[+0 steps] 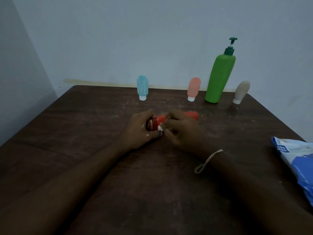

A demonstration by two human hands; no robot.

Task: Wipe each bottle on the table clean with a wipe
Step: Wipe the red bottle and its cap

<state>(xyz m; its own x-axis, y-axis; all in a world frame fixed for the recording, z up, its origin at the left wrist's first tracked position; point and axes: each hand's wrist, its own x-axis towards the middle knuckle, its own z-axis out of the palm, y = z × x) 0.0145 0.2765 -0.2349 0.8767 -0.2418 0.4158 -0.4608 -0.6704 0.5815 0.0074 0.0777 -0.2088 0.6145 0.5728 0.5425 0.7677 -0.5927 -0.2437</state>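
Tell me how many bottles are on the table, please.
5. Four stand along the far edge: teal bottle, pink bottle, green pump bottle, beige bottle. A red bottle is mid-table, gripped by the left hand, right hand pressing a wipe on it.

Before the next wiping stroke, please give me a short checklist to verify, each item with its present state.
1. Grip: left hand holds red bottle at its cap end: ok.
2. Contact: right hand holds wipe against it: ok.
3. Waiting: blue bottle, pink bottle, green pump bottle, beige bottle stand behind: ok.
4. Supply: wipe pack lies on table: ok.
5. Bottle already clean: cannot tell.
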